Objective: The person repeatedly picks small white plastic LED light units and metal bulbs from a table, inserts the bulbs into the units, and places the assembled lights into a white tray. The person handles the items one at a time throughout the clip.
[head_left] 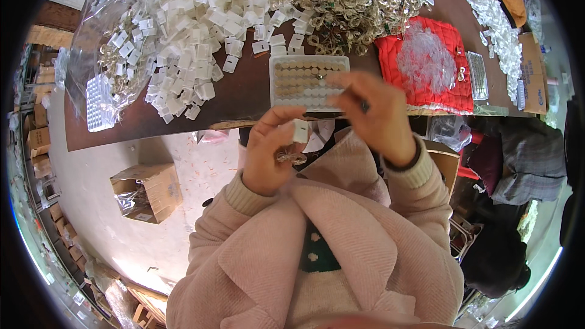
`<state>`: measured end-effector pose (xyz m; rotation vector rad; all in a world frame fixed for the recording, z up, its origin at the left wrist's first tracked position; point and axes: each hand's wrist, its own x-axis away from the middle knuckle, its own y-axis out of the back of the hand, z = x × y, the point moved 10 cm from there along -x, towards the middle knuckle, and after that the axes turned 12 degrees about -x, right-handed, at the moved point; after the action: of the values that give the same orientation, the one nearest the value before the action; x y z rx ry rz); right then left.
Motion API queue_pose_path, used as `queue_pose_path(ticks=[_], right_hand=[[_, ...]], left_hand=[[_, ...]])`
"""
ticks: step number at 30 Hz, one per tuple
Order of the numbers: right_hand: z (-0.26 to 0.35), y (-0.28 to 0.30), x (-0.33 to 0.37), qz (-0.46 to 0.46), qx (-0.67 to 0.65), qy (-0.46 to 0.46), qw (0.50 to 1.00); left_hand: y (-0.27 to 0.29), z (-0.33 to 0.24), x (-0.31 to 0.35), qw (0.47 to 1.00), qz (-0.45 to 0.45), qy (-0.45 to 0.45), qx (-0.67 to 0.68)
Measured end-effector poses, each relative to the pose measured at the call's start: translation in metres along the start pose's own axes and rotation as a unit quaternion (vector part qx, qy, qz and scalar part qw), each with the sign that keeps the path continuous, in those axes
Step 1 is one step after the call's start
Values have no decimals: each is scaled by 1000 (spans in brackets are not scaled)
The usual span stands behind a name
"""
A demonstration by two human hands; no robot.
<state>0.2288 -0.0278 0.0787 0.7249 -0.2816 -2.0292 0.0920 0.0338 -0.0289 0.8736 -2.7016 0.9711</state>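
Observation:
My left hand (268, 155) is closed around a small white plastic case (301, 131), held in front of the table edge. A loop of clear cord (292, 157) hangs below the case, by the same fingers. My right hand (378, 113) is smeared by motion, its fingertips over the right side of a pale tray (274, 97); whether it grips anything is not clear. Rows of round tan and whitish pieces (298, 73) fill the tray. A small dark, shiny bit (320, 77) shows among them beside my right fingertips.
Behind the tray lie a large heap of white plastic cases (201, 18) and a pile of coiled cords (359, 0). A red cloth (390, 55) at the right bears small clear plastic pieces (426, 55). A clear bag (91, 42) lies at left. An open cardboard box (161, 192) stands on the floor.

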Motion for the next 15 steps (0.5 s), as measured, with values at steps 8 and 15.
queue_pose_path(ticks=[8,15], right_hand=[[-29,-12,-53,24,165,46,985],[-39,-68,-72,179,297,130,929]], left_hand=[[4,-5,-5,993,45,9,107],[11,-8,-4,992,59,-13,114]])
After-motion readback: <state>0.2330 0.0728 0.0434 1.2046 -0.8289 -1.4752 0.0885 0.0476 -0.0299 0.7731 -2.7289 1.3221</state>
